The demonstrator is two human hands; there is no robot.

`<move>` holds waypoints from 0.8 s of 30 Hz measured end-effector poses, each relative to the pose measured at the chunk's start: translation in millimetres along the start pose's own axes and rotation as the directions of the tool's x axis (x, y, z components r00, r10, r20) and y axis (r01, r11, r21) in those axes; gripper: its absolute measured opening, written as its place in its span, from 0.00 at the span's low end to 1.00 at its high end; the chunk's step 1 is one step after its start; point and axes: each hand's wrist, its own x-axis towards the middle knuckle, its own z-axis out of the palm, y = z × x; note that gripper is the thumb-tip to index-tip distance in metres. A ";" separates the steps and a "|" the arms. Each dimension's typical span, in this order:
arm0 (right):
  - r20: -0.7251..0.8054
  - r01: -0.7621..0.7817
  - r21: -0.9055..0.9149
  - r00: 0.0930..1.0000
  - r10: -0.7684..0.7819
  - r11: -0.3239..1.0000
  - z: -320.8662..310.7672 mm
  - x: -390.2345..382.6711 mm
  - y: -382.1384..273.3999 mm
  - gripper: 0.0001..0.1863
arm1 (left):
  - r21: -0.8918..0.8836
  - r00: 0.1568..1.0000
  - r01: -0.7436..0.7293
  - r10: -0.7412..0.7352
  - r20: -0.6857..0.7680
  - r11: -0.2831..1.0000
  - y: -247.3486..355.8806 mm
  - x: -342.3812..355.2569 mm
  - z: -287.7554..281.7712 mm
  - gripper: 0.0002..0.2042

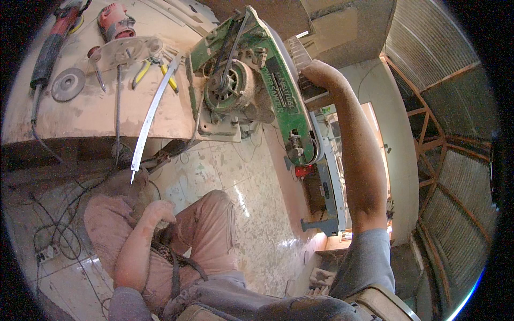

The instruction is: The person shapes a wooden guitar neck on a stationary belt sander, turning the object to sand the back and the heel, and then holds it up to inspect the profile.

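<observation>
My right arm stretches forward along the right side of a green belt sander (278, 91). My right hand (317, 74) is bent at the wrist by the machine's far right side, next to a pale ridged piece (299, 52). Its fingers are mostly hidden, so a grip cannot be made out. The sander's drive belt and dusty round motor (230, 85) lie exposed on its left. Down over my lap, my left hand (160, 211) is curled closed above my dusty trousers (206, 224), with nothing seen sticking out of it.
On the wooden bench (69, 120) lie a red angle grinder (53, 45), a red power-tool body (115, 21), a grey disc (68, 84), yellow-handled pliers (142, 74) and a screwdriver (97, 67). A metal strip (152, 115) overhangs the front edge. Cables (64, 230) trail across the floor.
</observation>
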 end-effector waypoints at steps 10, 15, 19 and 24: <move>-0.050 0.003 -0.001 0.999 -0.003 1.000 7.4 -1.1 0.9 0.12 | 0.017 0.999 0.016 -0.016 0.047 1.000 -4.9 5.3 4.6 0.30; -0.068 0.016 0.014 0.998 -0.015 1.000 19.8 0.5 8.0 0.12 | 0.007 0.998 0.035 -0.035 0.049 0.999 -0.6 4.1 3.9 0.32; -0.066 0.016 0.005 0.998 -0.016 1.000 17.9 2.6 7.8 0.13 | -0.011 1.000 0.024 -0.024 0.011 1.000 -6.5 6.4 10.7 0.33; -0.064 -0.001 0.016 0.998 0.002 1.000 18.9 0.0 6.0 0.13 | -0.014 0.995 0.056 -0.054 0.078 0.998 -1.2 5.1 4.4 0.33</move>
